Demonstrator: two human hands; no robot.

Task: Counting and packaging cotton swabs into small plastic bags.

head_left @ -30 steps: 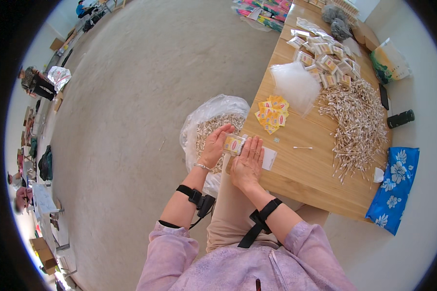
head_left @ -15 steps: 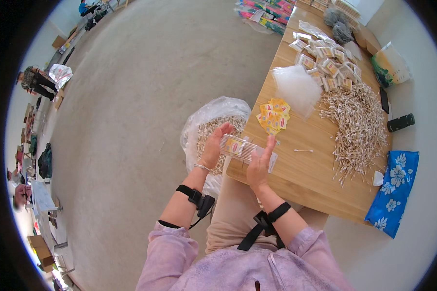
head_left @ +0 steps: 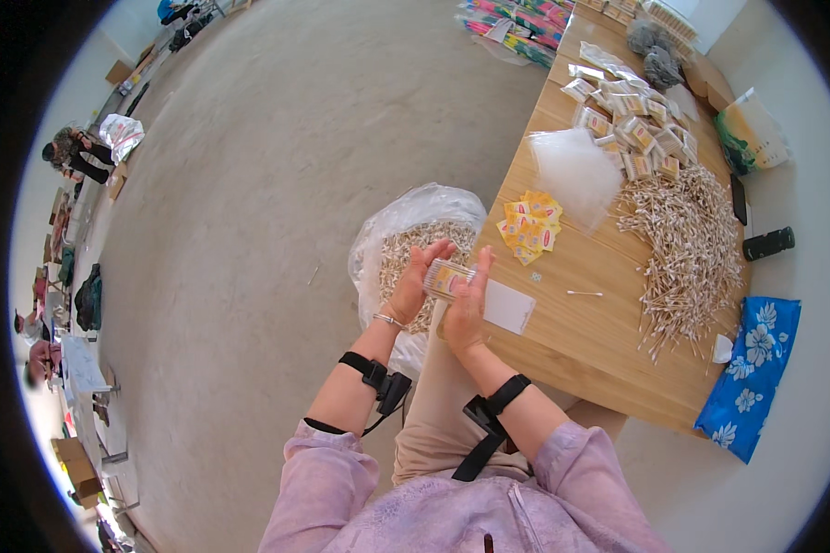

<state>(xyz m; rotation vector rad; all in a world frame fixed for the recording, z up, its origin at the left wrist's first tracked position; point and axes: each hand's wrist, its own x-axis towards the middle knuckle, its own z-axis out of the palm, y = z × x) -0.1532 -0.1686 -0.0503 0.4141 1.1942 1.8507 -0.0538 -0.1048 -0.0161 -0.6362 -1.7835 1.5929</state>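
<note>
A clear pack of cotton swabs with a yellow label is held between my two hands, over the table's near left corner and the bag beside it. My left hand bears on its left end, fingers stretched forward. At the other end, my right hand presses its palm against the pack with the fingers up. Just right of that hand lies a white card on the table. Beyond the hands is a cluster of yellow labels, and a single cotton swab lies to the right.
An open plastic bag of loose swabs stands left of the wooden table. On the table are clear sleeves, a heap of swabs and filled packs. A blue floral packet sits at the right edge. People are far left.
My right hand has moved left, closer to my left hand, and the swabs between them now span a shorter width. The white card now shows fully beside my right hand.
</note>
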